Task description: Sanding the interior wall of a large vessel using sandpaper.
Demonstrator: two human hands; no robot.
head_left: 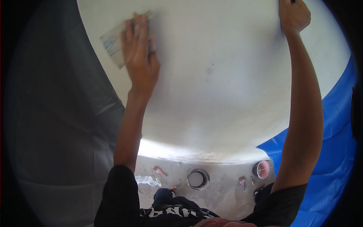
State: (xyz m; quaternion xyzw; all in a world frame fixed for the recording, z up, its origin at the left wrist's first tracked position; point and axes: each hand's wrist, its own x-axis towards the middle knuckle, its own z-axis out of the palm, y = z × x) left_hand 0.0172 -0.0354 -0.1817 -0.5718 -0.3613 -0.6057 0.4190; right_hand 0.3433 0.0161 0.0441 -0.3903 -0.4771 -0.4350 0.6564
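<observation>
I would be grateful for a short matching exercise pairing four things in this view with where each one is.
Things:
1. Left hand
2. Blue sheet
3. Dark grey sheet
4. Bucket with pink inside

Places:
A. Along the left side of the picture
B. On the floor, near a paintbrush
C. Over a flat piece at the white surface
D. Along the right side of the picture

Pairs: 1-C, 2-D, 3-A, 4-B
</observation>
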